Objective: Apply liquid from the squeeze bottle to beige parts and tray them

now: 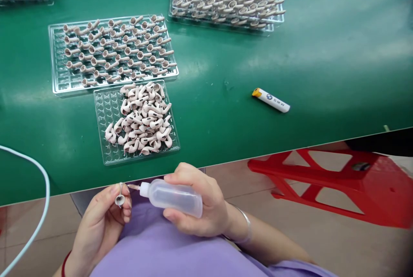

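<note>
The left hand [103,214] pinches a shell [120,200] while the right hand [200,204] clasps a bottle [174,197], nozzle at it. On the counter [226,75], a loose heap [140,118] apparently awaits; a tray [58,85] already holds rows [112,49].

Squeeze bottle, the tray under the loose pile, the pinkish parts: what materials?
Squeeze bottle: probably soft translucent plastic; cloudy wall, white nozzle.
Tray: thin clear plastic, glossy; the green table shows through its moulded pockets.
Pinkish parts: likely matte moulded plastic; uniform colour, no shine. Could be rubber instead.
</note>
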The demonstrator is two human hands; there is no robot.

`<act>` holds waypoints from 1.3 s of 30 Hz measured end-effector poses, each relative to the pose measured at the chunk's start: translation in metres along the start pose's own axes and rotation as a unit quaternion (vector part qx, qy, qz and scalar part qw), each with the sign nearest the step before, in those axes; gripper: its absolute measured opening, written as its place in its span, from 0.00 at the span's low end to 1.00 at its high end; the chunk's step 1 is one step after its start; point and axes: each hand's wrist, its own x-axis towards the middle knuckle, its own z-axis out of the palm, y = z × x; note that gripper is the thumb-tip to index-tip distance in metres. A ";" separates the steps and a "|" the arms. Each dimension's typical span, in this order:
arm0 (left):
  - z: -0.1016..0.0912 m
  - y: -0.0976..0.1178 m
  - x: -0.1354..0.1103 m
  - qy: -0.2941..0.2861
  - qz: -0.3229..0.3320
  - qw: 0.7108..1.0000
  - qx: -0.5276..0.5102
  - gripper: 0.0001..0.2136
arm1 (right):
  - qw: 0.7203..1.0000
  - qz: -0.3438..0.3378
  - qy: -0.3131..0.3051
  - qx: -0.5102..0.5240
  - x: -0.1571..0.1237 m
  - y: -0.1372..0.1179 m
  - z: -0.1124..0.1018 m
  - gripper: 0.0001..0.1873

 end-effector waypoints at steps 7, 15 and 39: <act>-0.002 -0.001 -0.002 -0.002 0.001 1.000 0.003 0.12 | 1.000 0.001 0.000 0.000 0.000 0.000 0.000 0.21; 0.000 0.000 -0.001 -0.002 0.000 1.000 0.003 0.12 | 1.000 0.007 0.004 0.007 -0.001 0.001 0.001 0.22; 0.004 0.003 -0.002 -0.001 -0.009 1.000 -0.009 0.14 | 0.999 0.035 -0.004 0.009 0.000 -0.001 0.000 0.20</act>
